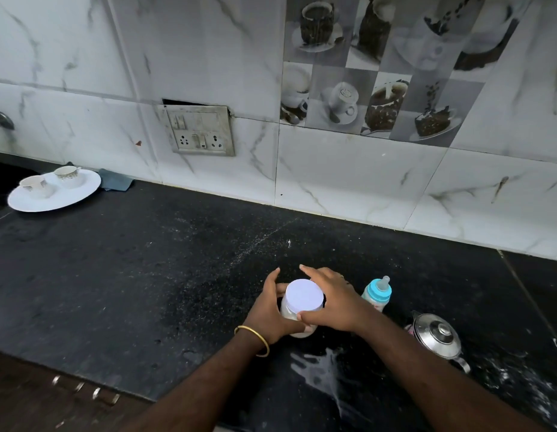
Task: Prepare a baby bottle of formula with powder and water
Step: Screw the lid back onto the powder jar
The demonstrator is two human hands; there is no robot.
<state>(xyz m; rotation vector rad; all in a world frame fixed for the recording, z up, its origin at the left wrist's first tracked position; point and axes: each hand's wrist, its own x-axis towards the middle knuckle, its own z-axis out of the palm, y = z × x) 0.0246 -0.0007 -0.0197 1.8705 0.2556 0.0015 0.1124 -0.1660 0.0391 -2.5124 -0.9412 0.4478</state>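
Observation:
A clear jar of white powder with a flat white lid (303, 296) stands on the black counter (146, 275). My left hand (272, 310) wraps around the jar's body from the left. My right hand (330, 302) grips the rim of the lid from the right, thumb at the front and forefinger stretched out behind. A baby bottle (378, 293) with a blue collar and clear teat stands upright just right of my right hand. A steel kettle (437, 336) with a knobbed lid sits farther right, near the front.
White liquid is spilled on the counter (325, 367) in front of the jar. A white plate (54, 191) with two cups lies at the far left by the sink edge. A switchboard (199, 129) is on the tiled wall.

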